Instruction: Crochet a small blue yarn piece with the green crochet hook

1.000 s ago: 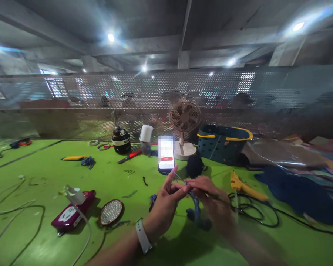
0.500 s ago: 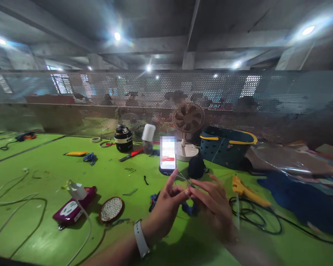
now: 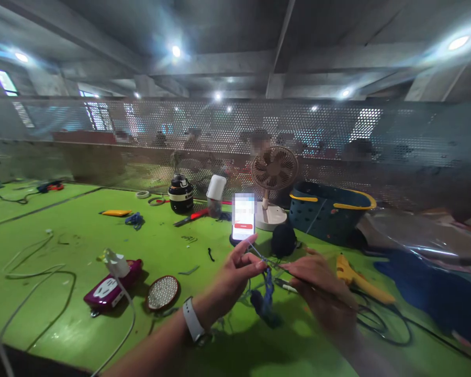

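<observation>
My left hand, with a white watch on the wrist, pinches a strip of blue crochet work between thumb and fingers. A thin strand of yarn runs from its raised index finger down to the work. Just right of it, my right hand is closed around a thin crochet hook, mostly hidden by the fingers. The work's lower end hangs below the hands and is blurred. Behind the hands stands a lit phone, and near it a dark ball of yarn.
A fan and a dark basket with yellow handles stand at the back. At right lie a yellow glue gun and dark cloth. Left are a purple power strip, a round studded disc and a black jar.
My right hand has moved right and slightly down, away from the left fingers. More of the blue crochet work now shows hanging between the hands. The whole view has shifted a little.
</observation>
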### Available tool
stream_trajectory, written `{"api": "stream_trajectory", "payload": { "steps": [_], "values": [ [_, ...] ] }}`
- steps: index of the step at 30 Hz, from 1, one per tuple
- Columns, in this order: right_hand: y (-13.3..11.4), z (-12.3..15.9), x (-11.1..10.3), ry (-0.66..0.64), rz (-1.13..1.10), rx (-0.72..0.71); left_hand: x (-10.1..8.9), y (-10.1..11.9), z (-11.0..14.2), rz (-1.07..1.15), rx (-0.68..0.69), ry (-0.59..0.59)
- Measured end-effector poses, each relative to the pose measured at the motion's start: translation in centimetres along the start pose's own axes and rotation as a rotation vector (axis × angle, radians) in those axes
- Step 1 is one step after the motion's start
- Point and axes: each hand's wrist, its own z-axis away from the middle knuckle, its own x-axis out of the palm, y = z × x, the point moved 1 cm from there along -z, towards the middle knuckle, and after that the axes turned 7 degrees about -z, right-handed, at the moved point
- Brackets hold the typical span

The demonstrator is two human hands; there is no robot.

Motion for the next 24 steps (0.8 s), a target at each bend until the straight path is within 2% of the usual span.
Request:
{"api": "stream_trajectory", "payload": {
  "steps": [5, 15, 21, 24],
  "values": [
    [0.0, -0.27, -0.32, -0.022, 0.011, -0.016, -0.1, 0.66, -0.19, 0.054, 0.012, 0.0],
    [-0.26, -0.61, -0.49, -0.032, -0.003, -0.004, -0.01, 0.59, -0.31, 0.112, 0.001, -0.041],
    [-0.48, -0.58, -0.71, -0.034, -0.085, 0.105, -0.36, 0.3, -0.52, 0.135, -0.004, -0.036],
    [-0.08, -0.17, -0.63, 0.029, -0.185, 0.266, -0.43, 0.27, -0.55, 0.139, -0.001, -0.054]
  ]
}}
